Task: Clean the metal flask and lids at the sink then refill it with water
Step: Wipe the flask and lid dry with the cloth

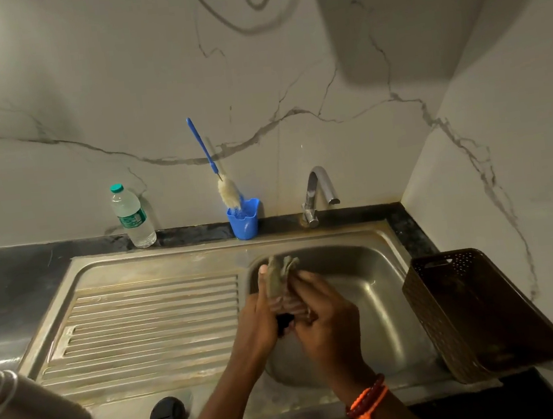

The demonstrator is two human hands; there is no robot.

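Left hand (258, 318) and right hand (322, 318), fingers curled, grip a crumpled scrub pad (280, 272) around a mostly hidden black lid (284, 322); the metal flask (29, 409) is cut off at the frame's edge.

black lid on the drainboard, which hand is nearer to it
Left. The left hand is up and right of the black lid, over the basin edge; the right hand is farther right, over the basin.

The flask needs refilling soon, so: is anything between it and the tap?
Partly. Going from the flask to the tap, both hands hold a scrubber over the basin, below the spout.
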